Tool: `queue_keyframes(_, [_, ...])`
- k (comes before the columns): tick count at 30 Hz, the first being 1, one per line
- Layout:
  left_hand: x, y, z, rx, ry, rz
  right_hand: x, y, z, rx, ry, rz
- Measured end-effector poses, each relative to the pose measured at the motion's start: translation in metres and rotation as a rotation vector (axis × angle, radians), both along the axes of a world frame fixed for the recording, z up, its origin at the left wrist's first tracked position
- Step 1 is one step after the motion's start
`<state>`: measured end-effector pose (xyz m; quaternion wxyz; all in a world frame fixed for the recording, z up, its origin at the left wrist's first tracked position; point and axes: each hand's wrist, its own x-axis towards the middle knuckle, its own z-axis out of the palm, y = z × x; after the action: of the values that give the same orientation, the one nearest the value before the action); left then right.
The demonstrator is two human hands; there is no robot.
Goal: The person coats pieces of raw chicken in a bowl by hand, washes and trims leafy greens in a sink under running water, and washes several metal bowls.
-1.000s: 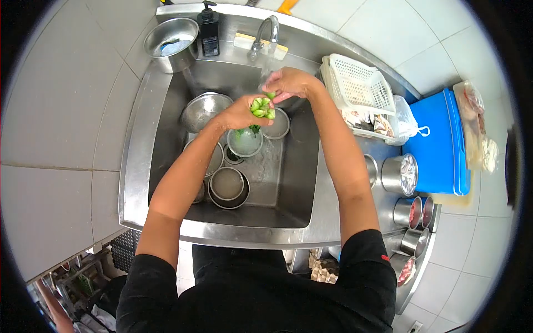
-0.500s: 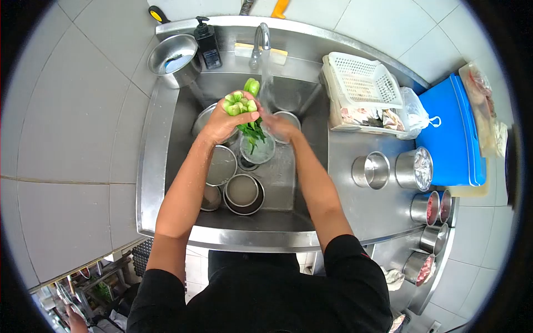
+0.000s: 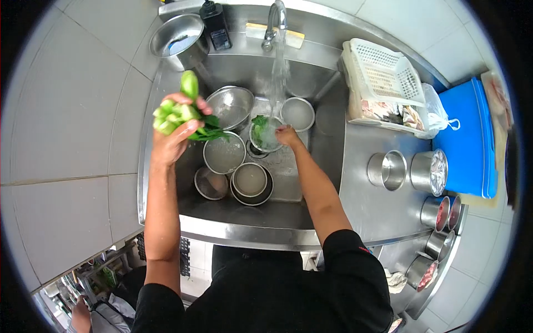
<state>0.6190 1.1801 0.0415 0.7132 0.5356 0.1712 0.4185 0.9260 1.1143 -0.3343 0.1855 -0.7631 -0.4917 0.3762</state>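
My left hand (image 3: pixel 176 125) is wrapped round a bunch of bok choy (image 3: pixel 173 115), raised over the left side of the sink. Its pale green bases face left and its dark leaves hang to the right. At the sink's middle, my right hand (image 3: pixel 285 135) has its fingers closed at the rim of a round bowl (image 3: pixel 255 143). Green leaves (image 3: pixel 259 126) lie in that bowl, under the water running from the faucet (image 3: pixel 276 21). A perforated colander (image 3: pixel 230 107) stands between the two hands.
Round metal pots (image 3: pixel 249 180) and a strainer (image 3: pixel 224 153) stand in the sink (image 3: pixel 327 166). To the right are white plastic baskets (image 3: pixel 386 72), steel pots (image 3: pixel 387 170) and a blue box (image 3: pixel 465 139). A steel bowl (image 3: pixel 176 41) and a black pump bottle (image 3: pixel 215 25) stand at the back left.
My left hand has carried the bok choy left, away from the water stream. My right hand has dropped to the bowl's rim, and leaves now show in the bowl. The view has shifted slightly.
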Motion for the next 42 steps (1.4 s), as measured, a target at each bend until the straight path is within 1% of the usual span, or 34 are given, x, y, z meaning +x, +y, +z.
queue_keyframes(1, [-0.011, -0.001, -0.007, 0.011, 0.013, 0.051, -0.003, 0.003, 0.001, -0.059, -0.169, 0.172])
queue_keyframes(4, [-0.037, -0.007, -0.021, -0.034, 0.038, 0.171, -0.02, 0.025, -0.078, -0.132, -0.187, 0.194])
queue_keyframes(5, [-0.045, -0.009, -0.025, -0.036, 0.061, 0.176, -0.037, 0.027, -0.07, -0.13, -0.183, 0.202])
queue_keyframes(6, [-0.051, -0.01, -0.028, -0.033, 0.081, 0.183, -0.059, 0.023, -0.046, -0.069, -0.188, -0.082])
queue_keyframes(7, [-0.057, -0.011, -0.031, -0.045, 0.102, 0.202, -0.071, 0.023, -0.05, -0.011, -0.183, -0.367])
queue_keyframes(8, [-0.062, -0.013, -0.035, -0.071, 0.124, 0.226, -0.075, 0.029, -0.071, -0.012, -0.174, -0.362])
queue_keyframes(10, [-0.074, -0.016, -0.046, -0.09, 0.161, 0.253, -0.085, 0.04, -0.1, -0.065, -0.212, -0.162])
queue_keyframes(12, [-0.083, -0.015, -0.056, -0.1, 0.173, 0.249, -0.085, 0.046, -0.04, -0.2, 0.183, -0.29])
queue_keyframes(13, [-0.085, -0.016, -0.059, -0.121, 0.168, 0.25, -0.087, 0.046, -0.035, -0.213, 0.268, -0.369])
queue_keyframes(14, [-0.086, -0.018, -0.061, -0.144, 0.163, 0.25, -0.086, 0.044, -0.048, -0.226, 0.351, -0.45])
queue_keyframes(15, [-0.083, -0.019, -0.062, -0.144, 0.167, 0.255, -0.084, 0.045, -0.073, -0.16, 0.448, -0.42])
queue_keyframes(16, [-0.083, -0.018, -0.063, -0.154, 0.165, 0.255, -0.077, 0.043, -0.081, -0.169, 0.443, -0.421])
queue_keyframes(18, [-0.08, -0.016, -0.064, -0.163, 0.146, 0.241, -0.06, 0.032, -0.082, -0.404, 0.806, -0.309])
queue_keyframes(19, [-0.077, -0.015, -0.062, -0.159, 0.15, 0.23, -0.054, 0.025, -0.078, -0.375, 0.943, -0.293])
queue_keyframes(20, [-0.075, -0.013, -0.062, -0.168, 0.136, 0.205, -0.047, 0.021, -0.056, -0.377, 0.929, -0.299])
queue_keyframes(21, [-0.074, -0.011, -0.062, -0.156, 0.147, 0.186, -0.038, 0.014, -0.031, -0.412, 0.732, -0.186])
queue_keyframes(22, [-0.071, -0.01, -0.063, -0.143, 0.158, 0.167, -0.028, 0.006, -0.019, -0.445, 0.533, -0.073])
queue_keyframes(23, [-0.069, -0.009, -0.064, -0.162, 0.129, 0.151, -0.025, -0.006, -0.008, -0.325, 0.562, -0.15])
queue_keyframes(24, [-0.066, -0.009, -0.065, -0.163, 0.111, 0.144, -0.02, -0.015, 0.004, -0.323, 0.545, -0.157])
queue_keyframes(26, [-0.061, -0.01, -0.07, -0.236, 0.106, 0.071, -0.012, -0.029, 0.038, -0.295, 0.255, -0.094])
queue_keyframes(27, [-0.056, -0.011, -0.074, -0.251, 0.099, 0.051, -0.007, -0.031, 0.055, -0.293, 0.241, -0.097])
queue_keyframes(29, [-0.046, -0.015, -0.085, -0.31, 0.079, -0.007, 0.0, -0.031, 0.102, -0.243, 0.342, 0.141])
queue_keyframes(30, [-0.04, -0.017, -0.09, -0.339, 0.075, -0.036, 0.0, -0.029, 0.128, -0.234, 0.327, 0.144])
queue_keyframes(32, [-0.023, -0.019, -0.097, -0.346, 0.049, -0.115, -0.012, -0.028, 0.195, -0.256, 0.581, 0.121])
queue_keyframes(33, [-0.014, -0.021, -0.095, -0.397, 0.058, -0.148, -0.017, -0.026, 0.224, -0.242, 0.57, 0.127])
queue_keyframes(34, [-0.003, -0.024, -0.091, -0.381, 0.042, -0.174, -0.021, -0.026, 0.25, -0.253, 0.654, 0.146])
queue_keyframes(35, [0.006, -0.024, -0.1, -0.335, 0.095, -0.203, -0.025, -0.025, 0.273, -0.265, 0.74, 0.164])
queue_keyframes(36, [0.014, -0.023, -0.106, -0.288, 0.147, -0.234, -0.029, -0.023, 0.295, -0.251, 0.732, 0.166])
queue_keyframes(37, [0.019, -0.024, -0.1, -0.274, 0.142, -0.237, -0.032, -0.021, 0.314, -0.212, 0.741, 0.228])
queue_keyframes(38, [0.023, -0.026, -0.094, -0.258, 0.204, -0.307, -0.035, -0.02, 0.328, -0.173, 0.751, 0.287])
queue_keyframes(39, [0.027, -0.029, -0.088, -0.24, 0.267, -0.378, -0.037, -0.019, 0.338, -0.159, 0.744, 0.282])
queue_keyframes(41, [0.034, -0.034, -0.075, -0.191, 0.267, -0.388, -0.037, -0.015, 0.351, -0.104, 0.867, 0.288])
queue_keyframes(42, [0.034, -0.036, -0.071, -0.159, 0.27, -0.388, -0.035, -0.015, 0.353, -0.092, 0.868, 0.286])
